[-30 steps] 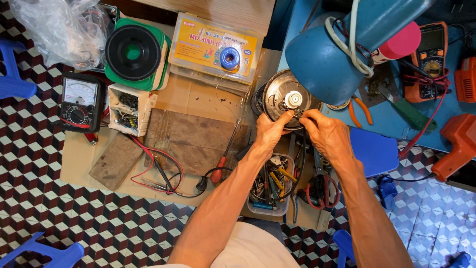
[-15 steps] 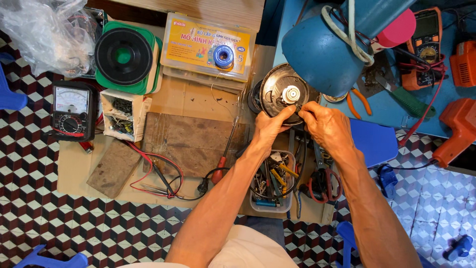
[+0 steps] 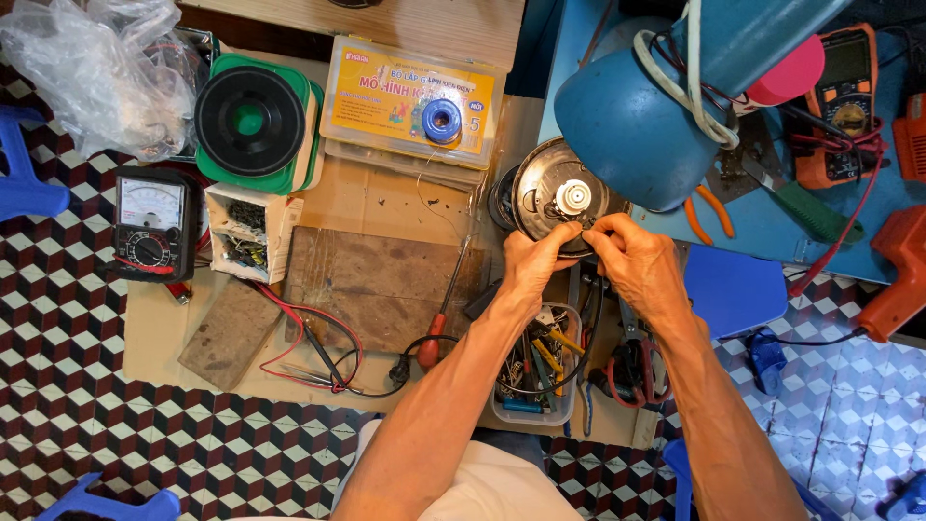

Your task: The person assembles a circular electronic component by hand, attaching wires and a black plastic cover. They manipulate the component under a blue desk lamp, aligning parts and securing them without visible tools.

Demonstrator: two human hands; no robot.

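Pinching at the near rim of a round metal motor housing (image 3: 558, 198), our left hand (image 3: 533, 262) and right hand (image 3: 639, 260) meet fingertip to fingertip just right of the frame's centre. Both are closed in a fine grip on something small at the housing's edge; what it is we cannot tell, as the fingers hide it. The housing lies flat with its pale hub facing up, which keeps the rim within reach of both thumbs.

Just above and to the right, a blue dome-shaped cover (image 3: 632, 130) with a white cord looped round it crowds the housing's far edge. Below our wrists a clear plastic tub (image 3: 533, 371) of mixed hand tools sits close, seemingly kept within arm's reach, with a red-handled screwdriver (image 3: 440, 323) just to its left on a worn wooden board (image 3: 381, 285).

Further out, toward the left of the frame, red and black test leads (image 3: 309, 338) trail from an analogue meter (image 3: 149, 227). A black spool (image 3: 251, 121) on a green base sits in the upper left, and a yellow parts box (image 3: 410, 101) lies at top centre. An orange digital meter (image 3: 844, 92) rests in the upper right corner.
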